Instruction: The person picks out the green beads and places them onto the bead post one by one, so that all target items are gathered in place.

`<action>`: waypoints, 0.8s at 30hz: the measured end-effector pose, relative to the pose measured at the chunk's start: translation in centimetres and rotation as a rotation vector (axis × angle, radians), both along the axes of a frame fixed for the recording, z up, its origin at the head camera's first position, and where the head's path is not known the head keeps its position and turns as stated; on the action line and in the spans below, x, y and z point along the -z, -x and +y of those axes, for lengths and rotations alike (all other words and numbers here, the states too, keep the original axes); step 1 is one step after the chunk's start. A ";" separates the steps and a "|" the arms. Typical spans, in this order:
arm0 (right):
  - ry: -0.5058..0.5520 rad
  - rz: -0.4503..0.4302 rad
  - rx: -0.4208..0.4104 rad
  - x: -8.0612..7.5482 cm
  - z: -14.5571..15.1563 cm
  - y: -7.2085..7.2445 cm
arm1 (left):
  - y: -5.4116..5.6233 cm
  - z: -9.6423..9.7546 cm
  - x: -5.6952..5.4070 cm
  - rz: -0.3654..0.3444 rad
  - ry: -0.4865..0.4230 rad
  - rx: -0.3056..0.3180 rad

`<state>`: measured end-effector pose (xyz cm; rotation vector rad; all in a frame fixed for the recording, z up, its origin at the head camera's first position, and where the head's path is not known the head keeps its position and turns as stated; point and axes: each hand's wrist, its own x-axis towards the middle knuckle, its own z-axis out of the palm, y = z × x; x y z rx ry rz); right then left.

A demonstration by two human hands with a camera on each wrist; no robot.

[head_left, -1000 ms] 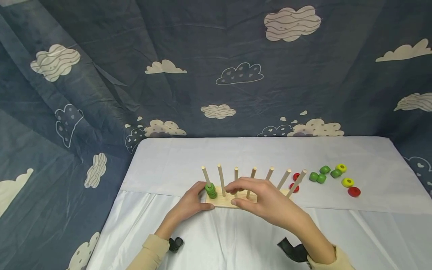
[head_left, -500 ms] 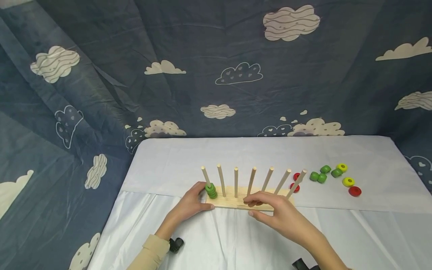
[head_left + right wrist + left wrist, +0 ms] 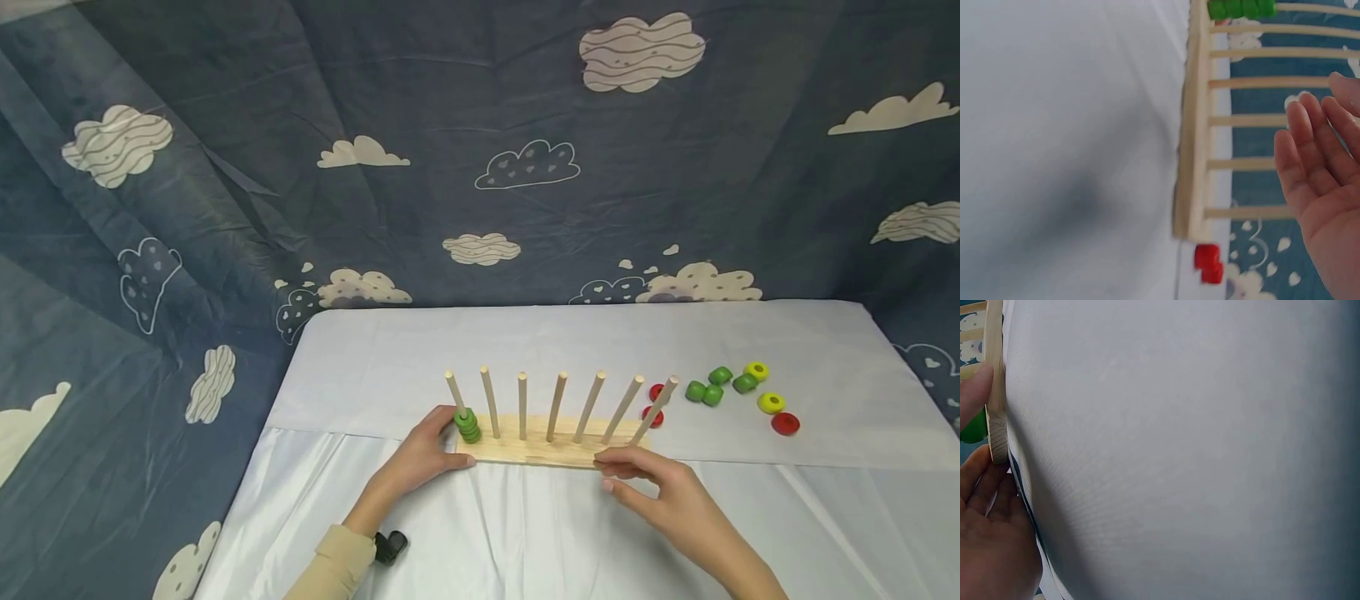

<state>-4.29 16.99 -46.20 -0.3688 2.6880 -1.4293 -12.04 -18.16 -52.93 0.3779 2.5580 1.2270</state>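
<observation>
A light wooden board with several upright pegs (image 3: 510, 451) stands on the white cloth. On its leftmost peg sits a stack of green beads (image 3: 467, 427), also seen as green beads (image 3: 1241, 9) at the top of the right wrist view. My left hand (image 3: 423, 450) grips the board's left end, thumb at the front edge; in the left wrist view the thumb (image 3: 975, 394) and fingers lie either side of the wood. My right hand (image 3: 667, 492) hovers by the board's front right part, holding nothing, its fingers loosely bent. Whether it touches the board cannot be told.
Two red beads (image 3: 654, 417) lie behind the right pegs. Farther right are several loose green beads (image 3: 695, 391), two yellow beads (image 3: 771, 403) and another red bead (image 3: 785, 424). A dark cloud-print cloth (image 3: 525, 233) hangs behind the table. A black strap piece (image 3: 391, 547) shows at my left wrist.
My right hand has moved right and down, from over the middle pegs to the board's front right edge. The left hand, board and beads stay put.
</observation>
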 end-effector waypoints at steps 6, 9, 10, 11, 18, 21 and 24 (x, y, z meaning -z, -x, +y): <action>0.008 -0.008 0.085 1.0 1.7 -0.6 | 0.0 0.0 0.0 -0.009 0.005 -0.007; 0.005 -0.030 0.129 1.5 2.7 -0.8 | -0.1 0.0 0.0 -0.007 -0.001 -0.004; 0.009 -0.036 0.140 1.7 3.0 -0.8 | -0.1 0.0 0.0 -0.009 -0.002 -0.005; 0.009 -0.040 0.153 1.9 3.4 -0.8 | -0.1 0.0 0.0 -0.007 -0.004 -0.004; -0.030 -0.081 0.249 3.1 6.0 -0.5 | -0.2 0.2 -0.1 -0.009 0.002 -0.011; -0.076 -0.088 0.303 3.3 6.9 -0.1 | -0.1 0.2 -0.1 -0.010 0.006 -0.011; -0.148 -0.081 0.341 3.7 7.8 0.6 | -0.1 0.1 0.0 -0.007 0.005 -0.008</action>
